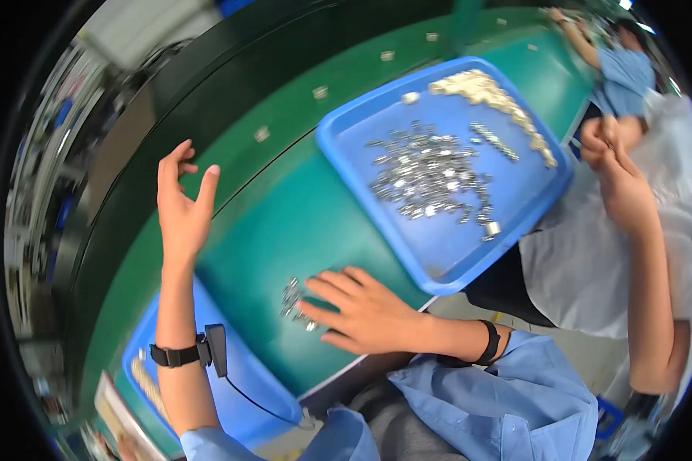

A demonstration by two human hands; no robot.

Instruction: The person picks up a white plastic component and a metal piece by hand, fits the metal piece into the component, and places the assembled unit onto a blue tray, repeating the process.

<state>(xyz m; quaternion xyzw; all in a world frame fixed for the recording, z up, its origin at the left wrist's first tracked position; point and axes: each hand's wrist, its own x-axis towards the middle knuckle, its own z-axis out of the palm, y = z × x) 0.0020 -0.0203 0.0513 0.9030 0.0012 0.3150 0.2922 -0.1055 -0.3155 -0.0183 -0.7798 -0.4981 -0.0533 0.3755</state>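
Note:
Over the green bench, my left hand (183,203) is raised with thumb and fingers apart, and nothing shows in it. Below and to its right, my right hand (365,313) lies low over the bench top, fingers spread. Its fingertips reach a small pile of shiny metal parts (291,298); whether they press on them I cannot tell. A large blue tray (407,238) stands to the right, holding a heap of similar silver parts (430,173) and rows of cream-coloured small blocks (477,86) along its far and right sides.
A second blue tray (246,369) sits under my left forearm, with cream pieces (148,384) at its left. Several small white blocks (320,93) lie spaced along the dark green strip (292,123) at the back. A co-worker's hands (615,157) are close by the large tray's right edge.

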